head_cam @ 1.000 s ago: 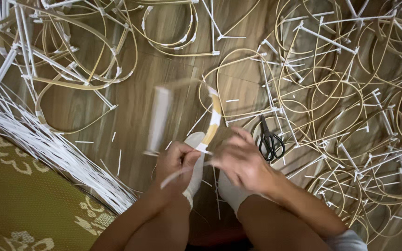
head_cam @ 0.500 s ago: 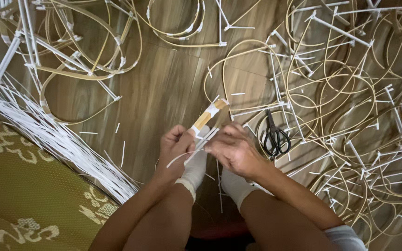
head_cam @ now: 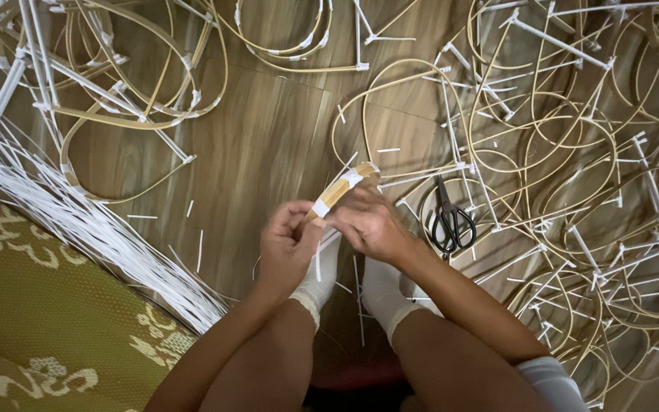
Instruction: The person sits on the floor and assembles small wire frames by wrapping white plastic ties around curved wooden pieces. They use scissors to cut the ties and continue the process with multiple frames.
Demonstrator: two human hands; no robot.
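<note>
at frame centre, left hand (head_cam: 287, 240) and right hand (head_cam: 368, 221) pinch a taped bamboo strip (head_cam: 339, 191) closed-fingered, bracing it above white-socked feet (head_cam: 322, 275); scissors (head_cam: 450, 221) lie just right.

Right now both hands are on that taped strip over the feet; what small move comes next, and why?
Probably press the loose white tape flat around the tan strip. The left hand pinches the strip's near end at that tape, the right hand grips it further up, and the tape's edge looks unsealed. The scissors lie apart, to the right.
</note>
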